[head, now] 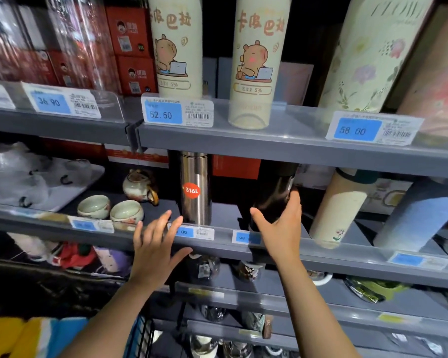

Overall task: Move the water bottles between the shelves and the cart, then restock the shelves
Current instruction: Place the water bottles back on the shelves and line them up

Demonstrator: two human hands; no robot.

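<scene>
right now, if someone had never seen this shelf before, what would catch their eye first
Most likely the two tall cream bottles with a cartoon animal on the upper shelf, above the 52.50 price tag. Next, on the shelf below, the steel flask with the red 316L sticker, and right of it the dark bottle that the right hand grips. The left hand hovers open near the shelf edge.

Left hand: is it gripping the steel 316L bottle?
No. The left hand is open with fingers spread just short of the steel bottle, while the right hand holds the dark bottle.
</scene>
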